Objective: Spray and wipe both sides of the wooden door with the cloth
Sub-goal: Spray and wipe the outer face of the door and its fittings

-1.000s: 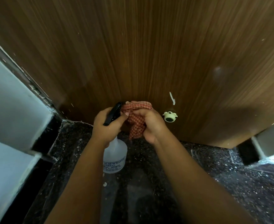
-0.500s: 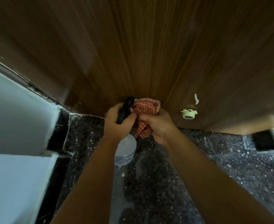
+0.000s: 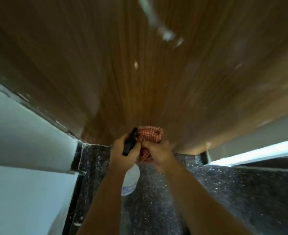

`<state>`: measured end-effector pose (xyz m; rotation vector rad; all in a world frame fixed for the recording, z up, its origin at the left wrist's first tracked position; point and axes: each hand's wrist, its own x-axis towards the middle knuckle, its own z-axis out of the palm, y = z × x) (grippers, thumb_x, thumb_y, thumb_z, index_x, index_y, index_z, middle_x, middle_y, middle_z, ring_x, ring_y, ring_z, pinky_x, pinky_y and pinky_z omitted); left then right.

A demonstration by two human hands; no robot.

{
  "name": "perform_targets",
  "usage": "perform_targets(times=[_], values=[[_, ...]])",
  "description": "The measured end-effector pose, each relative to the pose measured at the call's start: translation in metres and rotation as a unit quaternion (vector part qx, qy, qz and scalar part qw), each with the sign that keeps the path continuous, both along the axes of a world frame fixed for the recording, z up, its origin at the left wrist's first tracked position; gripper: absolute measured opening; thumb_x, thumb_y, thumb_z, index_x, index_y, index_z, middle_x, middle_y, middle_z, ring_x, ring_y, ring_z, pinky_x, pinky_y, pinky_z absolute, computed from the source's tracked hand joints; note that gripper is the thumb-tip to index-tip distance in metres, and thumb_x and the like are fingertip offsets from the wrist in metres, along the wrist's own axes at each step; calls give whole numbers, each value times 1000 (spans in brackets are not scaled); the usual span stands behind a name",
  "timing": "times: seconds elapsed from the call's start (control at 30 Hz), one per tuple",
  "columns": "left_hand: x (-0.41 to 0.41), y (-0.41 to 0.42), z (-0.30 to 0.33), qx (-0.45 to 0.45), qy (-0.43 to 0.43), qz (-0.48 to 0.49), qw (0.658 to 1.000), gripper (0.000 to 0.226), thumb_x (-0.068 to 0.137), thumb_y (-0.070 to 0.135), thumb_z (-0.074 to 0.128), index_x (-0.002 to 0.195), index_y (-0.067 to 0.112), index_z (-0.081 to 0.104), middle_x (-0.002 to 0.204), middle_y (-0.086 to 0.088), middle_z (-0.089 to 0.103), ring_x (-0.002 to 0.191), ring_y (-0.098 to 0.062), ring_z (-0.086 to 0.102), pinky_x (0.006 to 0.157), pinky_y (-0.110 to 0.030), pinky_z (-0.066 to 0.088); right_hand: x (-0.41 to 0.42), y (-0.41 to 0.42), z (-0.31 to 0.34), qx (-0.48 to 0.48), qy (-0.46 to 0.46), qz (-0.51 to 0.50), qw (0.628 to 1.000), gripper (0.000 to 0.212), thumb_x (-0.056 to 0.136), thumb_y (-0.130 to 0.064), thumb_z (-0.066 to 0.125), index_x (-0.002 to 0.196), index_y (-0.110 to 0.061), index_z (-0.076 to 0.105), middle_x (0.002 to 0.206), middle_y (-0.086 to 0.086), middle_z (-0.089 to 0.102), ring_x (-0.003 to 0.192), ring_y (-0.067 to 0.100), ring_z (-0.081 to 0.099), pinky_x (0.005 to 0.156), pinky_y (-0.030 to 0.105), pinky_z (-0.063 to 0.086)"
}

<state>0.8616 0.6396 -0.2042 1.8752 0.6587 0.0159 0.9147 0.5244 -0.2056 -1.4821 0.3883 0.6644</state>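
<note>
The wooden door (image 3: 140, 73) fills the upper part of my view, its brown grain running up and away from me, all of it smeared by blur. A few pale streaks and spots lie on its surface, the largest near the top; I cannot tell what they are. The door's bottom edge meets the floor just beyond my hands.

The cloth (image 3: 150, 135), red and white checked, is bunched in my right hand (image 3: 156, 150). My fingers are curled round it, with one wad standing above my knuckles close to the door and a tail hanging below my palm. Whether the cloth touches the wood I cannot tell.

My left hand (image 3: 123, 155) grips the spray bottle (image 3: 130, 181) at its neck, fingers wrapped round it, with the black trigger head (image 3: 130, 141) sticking up between my thumb and fingers and lying against the cloth. The clear bottle body hangs down under my wrist, with a printed label near its base, too blurred to read. My two hands are pressed together, knuckle to knuckle.

Below them is a dark speckled stone floor (image 3: 224, 192). To my left stands a white wall (image 3: 21, 167) with a dark frame edge (image 3: 75, 155) at the corner; to my right a pale strip (image 3: 258, 150) runs beside the door's foot.
</note>
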Motion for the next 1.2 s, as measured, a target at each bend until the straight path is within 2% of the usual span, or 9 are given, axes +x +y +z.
perform_targets(times=[0.13, 0.27, 0.37, 0.47, 0.53, 0.67, 0.8, 1.0, 1.2], values=[[-5, -40, 127, 6, -11, -61, 998, 9, 91, 17, 71, 94, 20, 63, 78, 7, 65, 75, -13, 63, 66, -26, 49, -7, -49, 116, -33, -4, -39, 999, 33, 77, -1, 72, 105, -15, 66, 97, 8, 72, 90, 25, 70, 73, 39, 60], [-5, -87, 240, 4, -13, -122, 992, 10, 92, 32, 70, 97, 26, 64, 89, 4, 69, 88, -19, 66, 81, -37, 55, -13, -100, 231, -9, 26, -63, 998, 22, 80, -4, 73, 100, -11, 66, 95, 14, 71, 90, 29, 69, 78, 47, 59], [-3, -116, 304, 25, -51, -182, 982, 20, 90, 43, 70, 94, 24, 66, 87, 5, 70, 86, -15, 67, 77, -33, 55, -15, -136, 297, 14, 35, -60, 997, 24, 79, -14, 77, 100, -7, 67, 90, 15, 70, 83, 30, 67, 62, 40, 59], [3, -144, 353, 30, -88, -263, 960, 15, 91, 40, 69, 93, 26, 64, 78, 13, 65, 77, -1, 63, 60, -10, 43, -7, -172, 332, -4, -11, -62, 998, 56, 59, -33, 85, 105, -7, 68, 96, 20, 70, 82, 34, 67, 57, 34, 55], [16, -162, 382, 37, -112, -271, 955, 16, 90, 37, 72, 85, 25, 63, 74, 10, 64, 71, -3, 61, 56, -11, 40, -1, -197, 357, 8, -47, -104, 993, 43, 71, -16, 77, 109, 0, 68, 97, 26, 69, 78, 37, 69, 60, 40, 56], [45, -194, 416, 57, -142, -273, 950, 24, 87, 35, 76, 80, 14, 67, 67, 4, 62, 63, -8, 59, 60, -24, 42, 3, -233, 393, 21, -91, -170, 981, 24, 81, 6, 58, 103, 5, 68, 84, 28, 69, 68, 39, 69, 56, 43, 57], [63, -218, 427, 69, -123, -260, 955, 25, 88, 41, 73, 86, 17, 67, 73, 6, 64, 69, -9, 62, 56, -21, 41, 1, -253, 406, 20, -104, -199, 974, 20, 83, 9, 54, 95, 0, 67, 80, 21, 71, 72, 39, 68, 73, 55, 55], [77, -231, 427, 90, -64, -271, 956, 28, 86, 48, 73, 88, 21, 66, 81, 2, 67, 76, -16, 64, 63, -27, 43, 6, -286, 410, 26, -89, -204, 975, 24, 83, 9, 58, 104, -3, 63, 96, 20, 68, 84, 36, 68, 62, 42, 58], [85, -227, 418, 121, -58, -271, 953, 29, 86, 46, 74, 82, 19, 64, 70, 2, 63, 61, -9, 61, 52, -22, 40, 25, -325, 430, -14, -150, -194, 969, 38, 88, -1, 64, 123, -15, 56, 112, 12, 64, 102, 34, 63, 77, 46, 59]])
